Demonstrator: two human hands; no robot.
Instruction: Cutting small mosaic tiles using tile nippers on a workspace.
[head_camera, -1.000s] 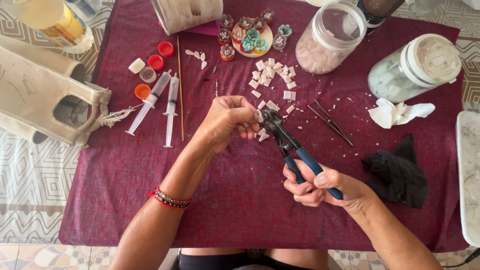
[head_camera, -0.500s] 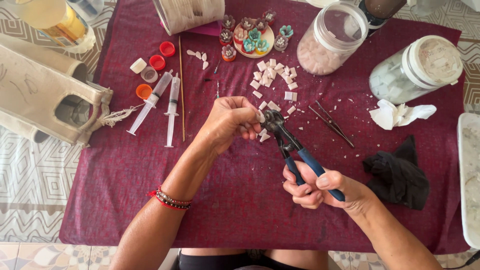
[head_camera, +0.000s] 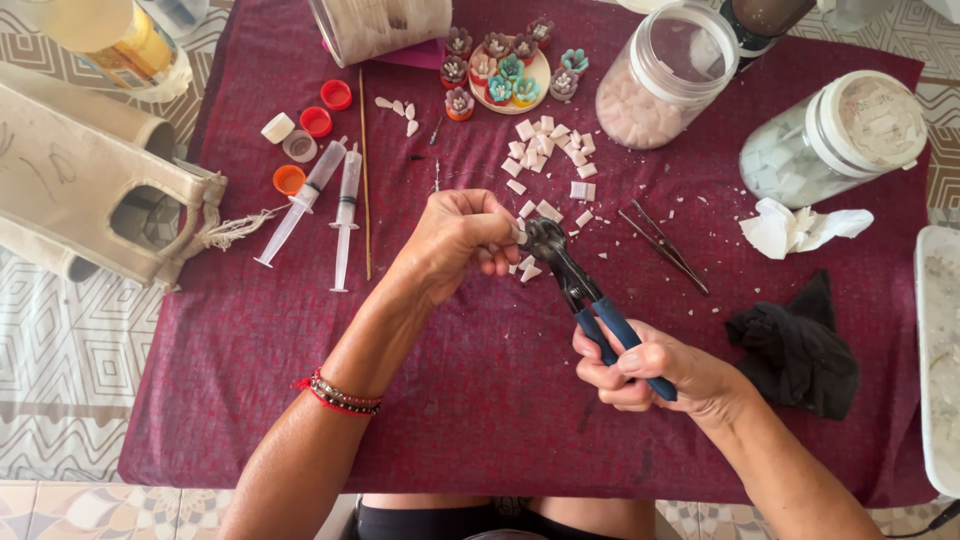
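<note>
My right hand (head_camera: 655, 370) grips the blue handles of a pair of nippers (head_camera: 575, 285), whose dark jaws point up and left. My left hand (head_camera: 455, 240) pinches a small pale tile piece against those jaws; the piece is mostly hidden by my fingers. A red beaded bracelet (head_camera: 335, 395) sits on my left wrist. Loose pale tile pieces (head_camera: 545, 150) lie scattered on the maroon cloth (head_camera: 480, 400) just beyond my hands, with small chips under the jaws.
Two syringes (head_camera: 325, 205), a thin wooden stick (head_camera: 365, 170) and several bottle caps (head_camera: 305, 145) lie at left. A small plate of flower shapes (head_camera: 505, 75), two lidded jars (head_camera: 665, 75) (head_camera: 835, 135), tweezers (head_camera: 665, 245), crumpled tissue (head_camera: 795, 230) and a black cloth (head_camera: 795, 345) lie around.
Both hands and the nippers have stayed almost in place over the cloth; my left fingers shifted slightly on the tile piece at the jaws.
</note>
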